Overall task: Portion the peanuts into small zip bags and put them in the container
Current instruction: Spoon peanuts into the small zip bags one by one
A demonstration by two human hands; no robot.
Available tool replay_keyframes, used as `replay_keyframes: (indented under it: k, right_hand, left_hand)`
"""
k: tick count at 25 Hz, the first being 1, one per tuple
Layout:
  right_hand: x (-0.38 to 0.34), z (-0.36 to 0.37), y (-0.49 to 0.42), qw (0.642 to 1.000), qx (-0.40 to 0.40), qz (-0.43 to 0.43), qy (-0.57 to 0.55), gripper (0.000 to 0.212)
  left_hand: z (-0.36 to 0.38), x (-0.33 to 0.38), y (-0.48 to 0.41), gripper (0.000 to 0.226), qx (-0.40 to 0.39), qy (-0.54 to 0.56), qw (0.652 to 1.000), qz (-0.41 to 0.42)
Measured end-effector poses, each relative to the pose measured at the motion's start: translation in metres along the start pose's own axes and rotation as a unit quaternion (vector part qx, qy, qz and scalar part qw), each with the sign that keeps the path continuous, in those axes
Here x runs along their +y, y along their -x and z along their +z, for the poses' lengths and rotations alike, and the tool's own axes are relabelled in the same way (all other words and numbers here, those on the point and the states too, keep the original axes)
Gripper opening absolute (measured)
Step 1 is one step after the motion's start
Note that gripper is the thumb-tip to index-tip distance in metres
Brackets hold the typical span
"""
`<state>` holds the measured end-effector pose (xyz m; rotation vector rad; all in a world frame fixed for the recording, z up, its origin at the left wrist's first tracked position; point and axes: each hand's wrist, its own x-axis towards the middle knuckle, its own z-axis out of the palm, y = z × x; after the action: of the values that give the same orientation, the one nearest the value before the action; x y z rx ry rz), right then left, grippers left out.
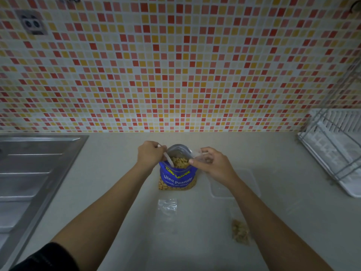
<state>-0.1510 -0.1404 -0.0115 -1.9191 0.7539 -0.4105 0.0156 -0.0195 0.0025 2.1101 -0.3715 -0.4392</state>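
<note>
Our left hand [149, 153] grips the spoon [169, 160] in the peanut bag [176, 176]; right fingers [192, 161] pinch a zip bag [202, 155] beside it. We should scoop level, holding its mouth close.

Your left hand [149, 153] dips a white spoon [168, 159] into the blue peanut bag [176, 176] mid-countertop [117, 192]; your right hand [212, 165] pinches a small zip bag [200, 156] just beside its mouth.
</note>
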Motion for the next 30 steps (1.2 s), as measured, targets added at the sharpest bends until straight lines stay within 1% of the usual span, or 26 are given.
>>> replay_keyframes:
  k: [2, 5, 7, 9, 11, 14, 19, 22, 24, 26, 28, 29, 30]
  right_hand:
    - [0.003, 0.001, -0.001, 1.000, -0.002, 0.001, -0.002, 0.057]
    - [0.002, 0.001, -0.003, 1.000, -0.016, 0.004, -0.013, 0.056]
    - [0.001, 0.000, -0.004, 0.999, -0.021, 0.004, -0.034, 0.052]
    - [0.000, -0.002, -0.006, 1.000, -0.002, -0.006, -0.026, 0.052]
    - [-0.001, -0.004, -0.008, 0.999, 0.023, -0.024, 0.007, 0.054]
    - [-0.005, -0.002, -0.011, 0.996, 0.023, -0.056, 0.060, 0.058]
    - [-0.014, 0.006, -0.017, 0.986, 0.024, -0.094, 0.137, 0.057]
    - [-0.018, 0.015, -0.018, 0.985, 0.029, -0.099, 0.138, 0.056]
    - [-0.022, 0.023, -0.017, 0.989, 0.040, -0.096, 0.109, 0.055]
    - [-0.026, 0.031, -0.015, 0.992, 0.060, -0.094, 0.058, 0.051]
    - [-0.029, 0.039, -0.014, 0.993, 0.081, -0.085, -0.003, 0.044]
    - [-0.031, 0.043, -0.013, 0.992, 0.092, -0.077, -0.039, 0.042]
    - [-0.032, 0.046, -0.013, 0.990, 0.102, -0.068, -0.074, 0.041]
  left_hand:
    - [0.000, -0.002, -0.002, 0.025, -0.014, 0.046, 0.999, -0.001]
    - [0.000, -0.008, -0.006, 0.026, -0.032, 0.149, 0.987, -0.050]
    - [0.000, -0.011, -0.010, 0.029, -0.026, 0.195, 0.978, -0.066]
    - [-0.003, -0.012, -0.014, 0.026, -0.007, 0.230, 0.969, -0.091]
    - [-0.009, -0.014, -0.020, 0.025, 0.005, 0.253, 0.961, -0.111]
    - [-0.019, -0.015, -0.029, 0.024, 0.021, 0.265, 0.956, -0.126]
    - [-0.044, 0.004, -0.036, 0.018, 0.048, 0.305, 0.945, -0.107]
    - [-0.053, 0.022, -0.035, 0.014, 0.051, 0.311, 0.945, -0.087]
    - [-0.053, 0.034, -0.030, 0.013, 0.045, 0.281, 0.957, -0.056]
    - [-0.050, 0.046, -0.015, 0.017, 0.030, 0.231, 0.972, 0.021]
    - [-0.050, 0.058, 0.009, 0.021, 0.032, 0.131, 0.978, 0.159]
    - [-0.051, 0.063, 0.022, 0.022, 0.042, 0.071, 0.967, 0.241]
    - [-0.055, 0.067, 0.032, 0.023, 0.060, 0.025, 0.949, 0.310]
